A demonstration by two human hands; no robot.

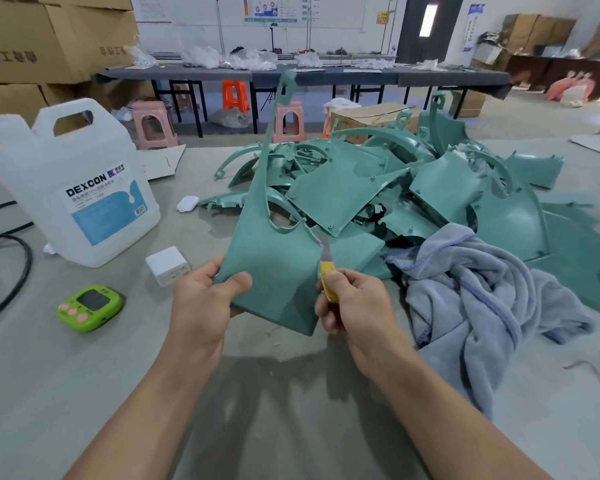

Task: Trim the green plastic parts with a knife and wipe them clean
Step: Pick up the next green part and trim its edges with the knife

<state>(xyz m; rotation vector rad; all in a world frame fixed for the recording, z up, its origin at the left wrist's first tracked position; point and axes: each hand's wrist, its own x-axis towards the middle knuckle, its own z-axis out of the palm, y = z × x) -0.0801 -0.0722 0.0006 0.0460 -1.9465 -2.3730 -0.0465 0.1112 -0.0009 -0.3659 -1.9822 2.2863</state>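
Two bare forearms reach out over a grey worktable point(291, 410). The left hand point(205, 299) grips the lower left corner of a teal-green moulded plastic panel point(274, 265), held upright above the table. Its thumb presses on the front, and the fingers are hidden behind the panel. The panel narrows into a long thin strip rising towards the top of the view.

The right hand point(354, 306) is curled round a yellow-handled knife point(328, 282). Most of the handle is buried in the fist. The short blade points up along the panel's right edge, and whether it touches is hard to tell.

Behind lies a heap of matching green plastic parts point(378, 188), cut off at the right border. A crumpled grey-blue towel point(482, 289) lies against the heap. To the left stand a white plastic jug labelled DEXCON point(73, 188), a small white cube point(168, 266) and a lime-green digital timer point(90, 308).
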